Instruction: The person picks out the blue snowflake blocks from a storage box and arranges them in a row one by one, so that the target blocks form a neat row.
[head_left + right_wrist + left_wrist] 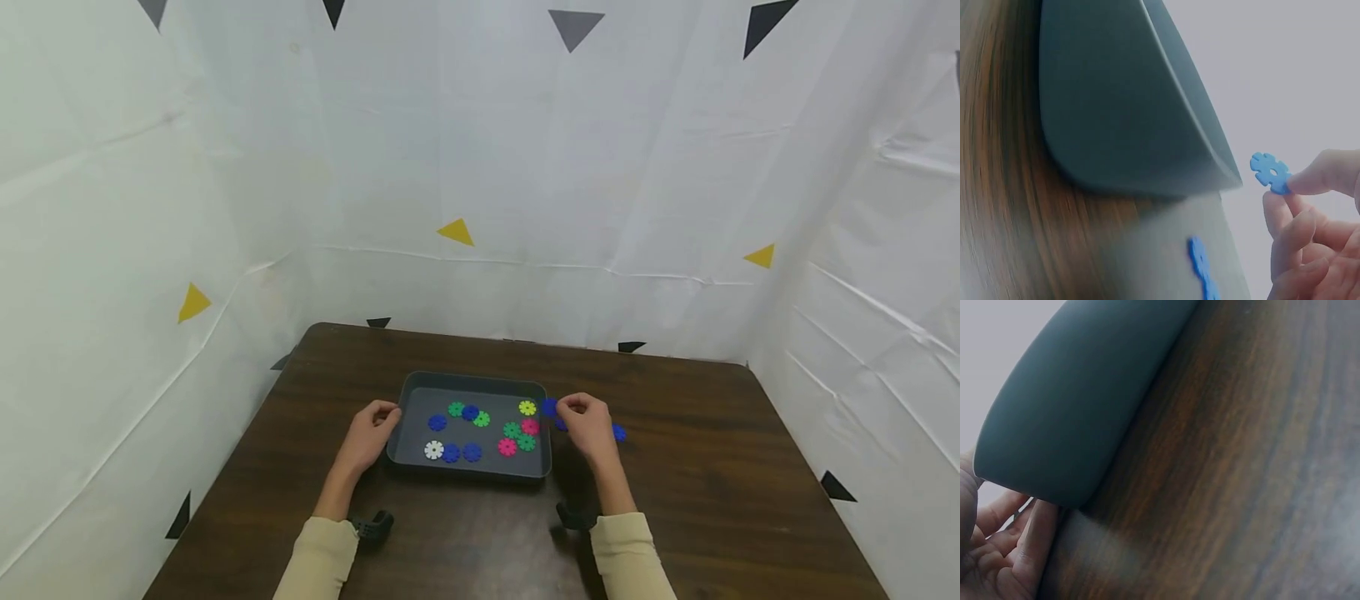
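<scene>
A dark grey tray point(468, 468) lies on the table, holding several notched plastic discs in blue, green, pink, yellow and white. At its left side, my left hand point(368, 435) grips the rim between thumb and fingers; the left wrist view shows the fingers point(1035, 540) against the tray's end wall point(1085, 394). Just beyond the right rim, my right hand point(588, 425) pinches a blue notched disc point(1269, 170) between thumb and fingertips. More blue discs point(618, 432) lie on the table beneath and beside that hand, partly hidden by it.
The brown wooden table point(697, 475) extends around the tray on all sides. White sheeting point(495, 150) with black, grey and yellow triangles hangs behind and at both sides. In the tray, a white disc point(433, 450) sits front left and a yellow disc point(527, 407) back right.
</scene>
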